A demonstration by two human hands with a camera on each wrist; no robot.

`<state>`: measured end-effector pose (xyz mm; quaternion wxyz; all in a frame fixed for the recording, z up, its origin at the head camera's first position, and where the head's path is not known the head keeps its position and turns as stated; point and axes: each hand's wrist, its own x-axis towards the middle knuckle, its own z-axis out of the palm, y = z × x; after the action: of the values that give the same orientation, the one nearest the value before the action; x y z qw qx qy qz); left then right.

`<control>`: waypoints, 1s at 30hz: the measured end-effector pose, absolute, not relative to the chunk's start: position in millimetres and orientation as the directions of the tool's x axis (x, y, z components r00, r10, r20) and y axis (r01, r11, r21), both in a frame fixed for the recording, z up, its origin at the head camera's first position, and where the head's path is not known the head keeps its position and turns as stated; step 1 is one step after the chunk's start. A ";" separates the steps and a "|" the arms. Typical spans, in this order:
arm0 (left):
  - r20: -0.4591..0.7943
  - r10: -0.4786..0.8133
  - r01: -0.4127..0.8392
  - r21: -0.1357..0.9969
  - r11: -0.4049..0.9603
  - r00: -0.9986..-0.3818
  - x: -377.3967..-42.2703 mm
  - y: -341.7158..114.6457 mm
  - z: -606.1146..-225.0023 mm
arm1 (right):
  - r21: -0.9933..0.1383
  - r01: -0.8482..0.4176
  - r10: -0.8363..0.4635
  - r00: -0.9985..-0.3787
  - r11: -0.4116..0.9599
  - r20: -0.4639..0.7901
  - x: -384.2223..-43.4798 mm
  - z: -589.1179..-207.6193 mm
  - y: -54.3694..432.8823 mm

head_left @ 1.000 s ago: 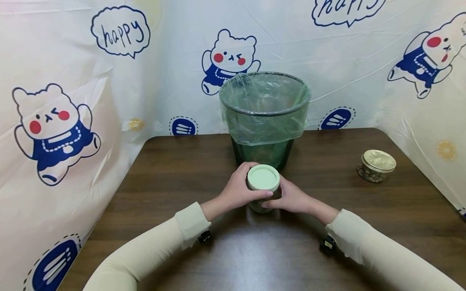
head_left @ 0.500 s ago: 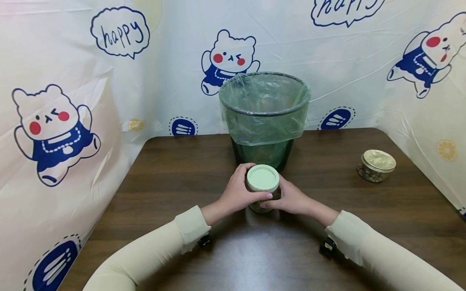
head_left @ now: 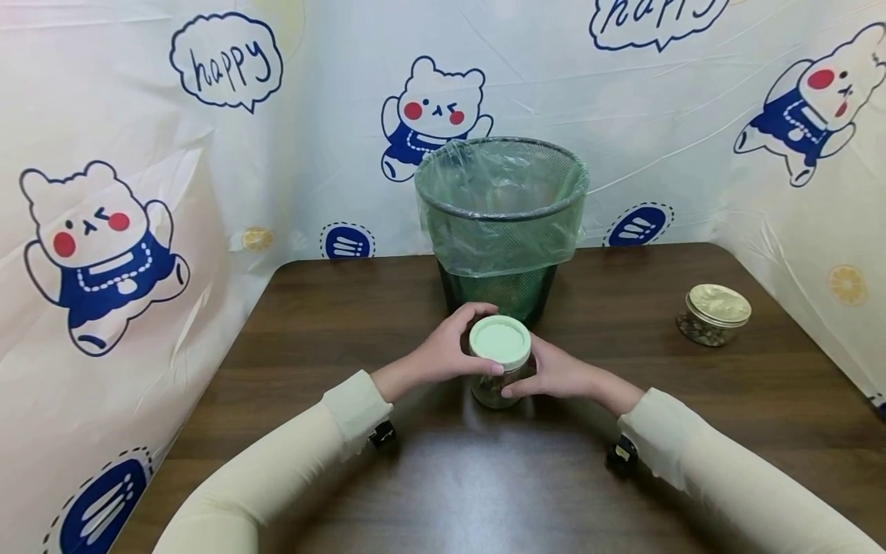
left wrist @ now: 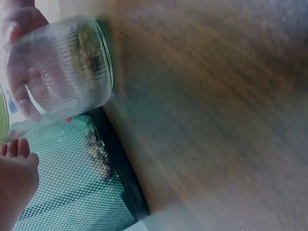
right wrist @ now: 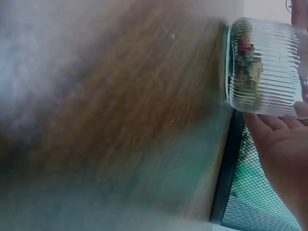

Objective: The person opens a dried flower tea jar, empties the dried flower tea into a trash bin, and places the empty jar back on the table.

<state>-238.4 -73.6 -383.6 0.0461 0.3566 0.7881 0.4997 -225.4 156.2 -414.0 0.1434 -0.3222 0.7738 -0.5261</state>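
A clear ribbed glass jar [head_left: 494,396] with a pale green lid [head_left: 501,341] stands upright at the middle of the table. Dried brownish bits with a spot of red [right wrist: 246,67] lie in its bottom. My right hand [head_left: 562,373] grips the jar's side, thumb in front and fingers behind the glass. My left hand [head_left: 443,350] curves round the lid from the left. Its thumb crosses the jar's front just below the lid, and a finger reaches behind the lid. The left wrist view shows part of my left hand [left wrist: 17,178] beside the lid.
A mesh wastebasket [head_left: 505,288] with a green plastic liner [head_left: 508,242] stands right behind the jar. At the back right of the table [head_left: 332,331] sits a low round tub [head_left: 716,315] with a gold lid and brown bits inside. Printed cloth [head_left: 311,115] surrounds the table.
My left hand has shifted slightly left, its thumb tip drawn back across the jar's front and a finger showing more behind the lid. The right hand and jar have barely moved.
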 end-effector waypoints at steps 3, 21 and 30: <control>0.266 0.643 0.524 0.815 0.247 -0.718 -240.6 -74.2 -383.0 | -0.909 -0.346 -0.659 -0.744 0.233 0.115 -227.1 -414.4 156.6; 0.305 0.569 0.534 0.794 0.290 -0.764 -231.5 -71.1 -392.3 | -0.912 -0.333 -0.639 -0.761 0.239 0.110 -223.1 -414.4 156.4; 0.362 0.527 0.554 0.790 0.264 -0.769 -225.0 -75.9 -399.4 | -0.902 -0.352 -0.622 -0.772 0.250 0.129 -219.5 -415.2 155.6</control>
<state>-225.0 -75.9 -399.4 -0.0131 0.3399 0.7950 0.5023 -219.5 155.6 -415.2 0.1281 -0.3124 0.7800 -0.5268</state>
